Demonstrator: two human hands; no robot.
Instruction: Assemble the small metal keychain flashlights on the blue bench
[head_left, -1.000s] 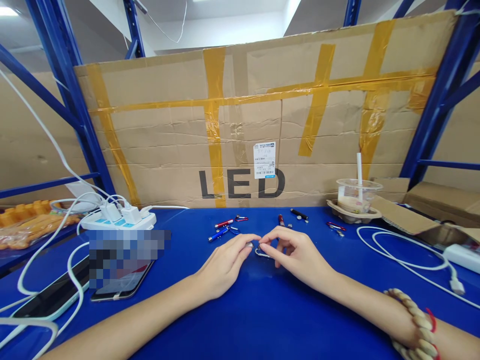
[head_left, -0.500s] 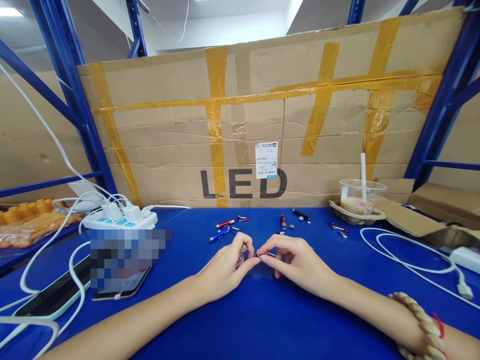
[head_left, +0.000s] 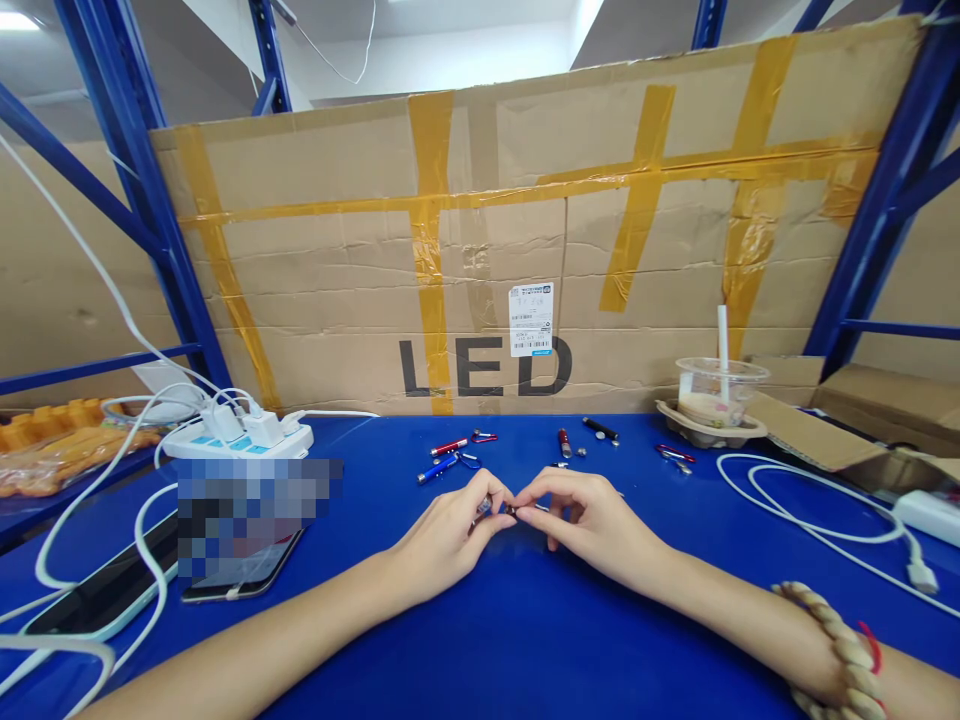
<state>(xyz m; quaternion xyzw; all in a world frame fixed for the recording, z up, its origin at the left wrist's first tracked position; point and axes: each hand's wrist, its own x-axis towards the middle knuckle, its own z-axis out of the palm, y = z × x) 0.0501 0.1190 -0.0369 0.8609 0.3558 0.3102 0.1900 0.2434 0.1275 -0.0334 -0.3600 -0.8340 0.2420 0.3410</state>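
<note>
1. Over the middle of the blue table (head_left: 495, 640), the left hand (head_left: 450, 525) and the right hand (head_left: 596, 520) meet at their fingertips around a small dark piece (head_left: 512, 511), mostly hidden.
2. Left thumb and forefinger close narrowly on one side of it; a shiny bit (head_left: 486, 503) shows within the curled fingers, its shape unclear.
3. Right thumb and forefinger pinch the other side.
4. Beyond the left hand lie a red tube (head_left: 449, 448), a blue tube (head_left: 437, 469) and a red clip (head_left: 484, 437).
5. Beyond the right hand lie a short red tube (head_left: 565, 443) and a black tube (head_left: 600, 429).
6. Farther right, a plastic cup (head_left: 697, 385) with a straw (head_left: 723, 340) sits in a cardboard holder (head_left: 709, 432).
</note>
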